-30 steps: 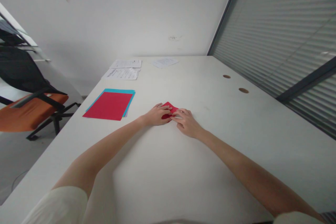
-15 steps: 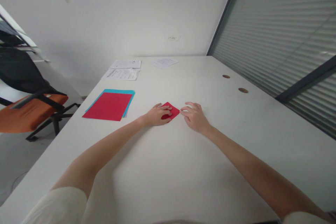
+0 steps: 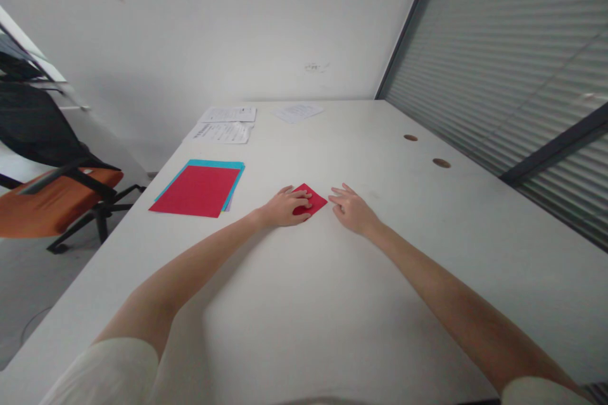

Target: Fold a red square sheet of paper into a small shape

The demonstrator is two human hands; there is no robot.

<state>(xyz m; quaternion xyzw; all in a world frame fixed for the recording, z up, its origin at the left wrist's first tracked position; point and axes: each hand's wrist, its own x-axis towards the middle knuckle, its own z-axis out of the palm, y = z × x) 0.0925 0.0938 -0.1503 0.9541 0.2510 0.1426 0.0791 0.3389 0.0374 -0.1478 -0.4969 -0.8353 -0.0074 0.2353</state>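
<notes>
A small folded piece of red paper point(image 3: 318, 202) lies on the white table with one corner pointing right. Over its left part rests my left hand point(image 3: 287, 207), fingers spread flat and pressing on it, so that side of the paper is hidden. My right hand point(image 3: 350, 209) is just beyond the right corner, fingers apart and holding nothing; a narrow gap seems to separate the fingertips from the paper. To the left lies a stack of coloured sheets point(image 3: 197, 190), red on top, with blue edges showing beneath.
Printed papers point(image 3: 222, 132) lie at the far left of the table point(image 3: 304, 304), and more sheets point(image 3: 299, 113) sit near the wall. Two round holes point(image 3: 441, 163) are on the right side. An orange and black chair point(image 3: 61, 196) stands left. Blinds point(image 3: 503, 63) line the right.
My right hand has shifted slightly right, away from the paper's corner, and its fingers have spread a little. The left hand stays in place on the paper.
</notes>
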